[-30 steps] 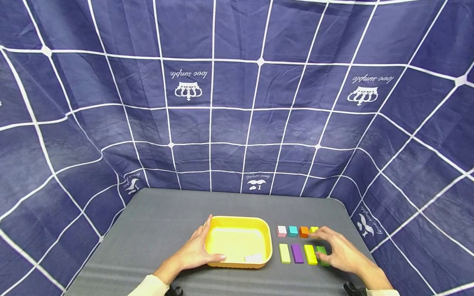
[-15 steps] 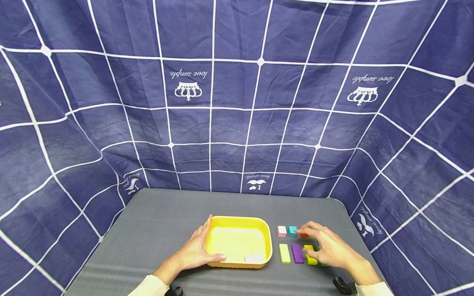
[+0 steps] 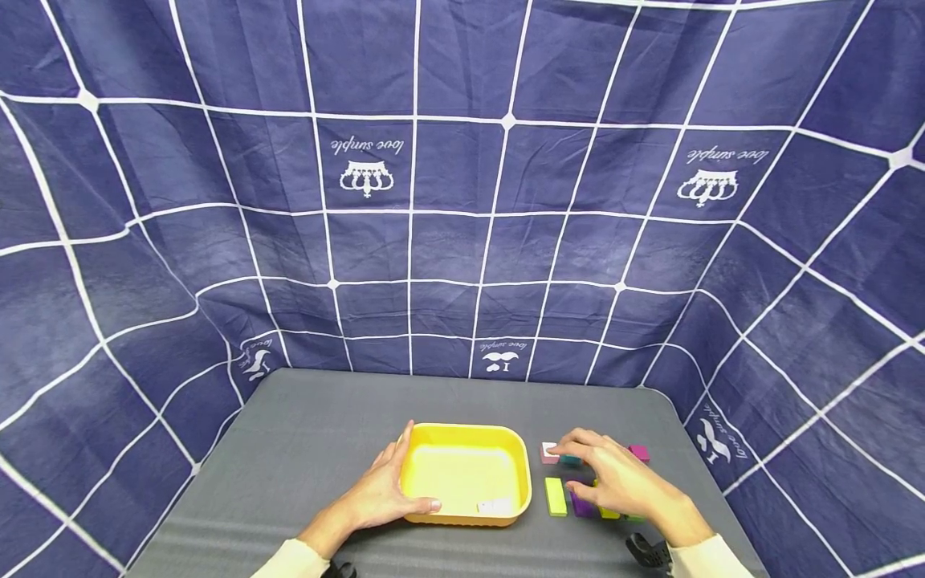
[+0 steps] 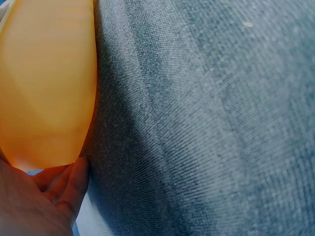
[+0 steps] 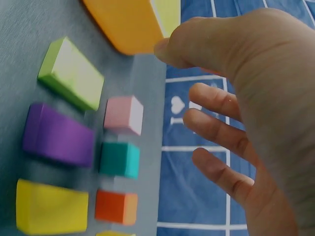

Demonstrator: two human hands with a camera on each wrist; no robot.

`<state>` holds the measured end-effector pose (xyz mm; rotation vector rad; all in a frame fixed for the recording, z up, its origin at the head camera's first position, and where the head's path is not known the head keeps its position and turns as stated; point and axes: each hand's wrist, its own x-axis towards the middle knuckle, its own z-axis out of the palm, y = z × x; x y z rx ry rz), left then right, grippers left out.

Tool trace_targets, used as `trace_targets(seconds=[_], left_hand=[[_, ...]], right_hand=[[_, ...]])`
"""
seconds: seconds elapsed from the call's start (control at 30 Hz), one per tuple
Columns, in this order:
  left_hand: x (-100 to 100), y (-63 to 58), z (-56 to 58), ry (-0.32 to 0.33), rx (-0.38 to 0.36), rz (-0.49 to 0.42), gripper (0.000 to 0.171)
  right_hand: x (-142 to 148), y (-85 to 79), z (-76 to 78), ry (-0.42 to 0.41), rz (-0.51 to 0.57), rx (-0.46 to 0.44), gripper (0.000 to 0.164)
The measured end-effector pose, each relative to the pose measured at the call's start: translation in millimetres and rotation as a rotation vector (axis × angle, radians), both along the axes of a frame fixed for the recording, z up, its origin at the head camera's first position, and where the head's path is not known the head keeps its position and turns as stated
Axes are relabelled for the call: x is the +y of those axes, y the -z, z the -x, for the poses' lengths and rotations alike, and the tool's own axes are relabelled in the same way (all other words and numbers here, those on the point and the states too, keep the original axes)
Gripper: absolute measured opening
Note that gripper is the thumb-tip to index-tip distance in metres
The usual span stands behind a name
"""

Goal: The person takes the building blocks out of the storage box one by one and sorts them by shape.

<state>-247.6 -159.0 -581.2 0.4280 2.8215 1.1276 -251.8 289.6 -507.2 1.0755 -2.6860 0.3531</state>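
My left hand [image 3: 379, 490] holds a yellow plastic tray [image 3: 466, 520] at its left end, thumb over the near rim and fingers along the outer wall. Above two rows of small blocks, my right hand [image 3: 621, 482] hovers with fingers spread and nothing in them. The right wrist view shows a pink cube [image 5: 123, 115], a teal cube [image 5: 119, 160] and an orange cube [image 5: 115, 207] in one row. Beside them lie a lime green block [image 5: 71, 73], a purple block [image 5: 58, 135] and a yellow block [image 5: 51, 206], all longer.
A small white piece [image 3: 495, 506] lies inside the tray near its front right corner. At the right end of the rows, a magenta cube [image 3: 639, 453] shows past the right hand. Blue cloth [image 3: 462, 241] with white lines hangs behind the grey table [image 3: 325, 417].
My right hand has moved left over the blocks, from the far right end toward the pink cube, uncovering the magenta cube. My left hand and the tray stay in place.
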Motion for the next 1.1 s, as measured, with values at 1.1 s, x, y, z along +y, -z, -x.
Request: trace_targets(seconds=[1.1], left_hand=[[-1.0, -0.5, -1.2, 0.001, -0.012, -0.006, 0.153]], right_hand=[[-98.2, -12.3, 34.4, -0.273, -0.246, -0.075, 0.055]])
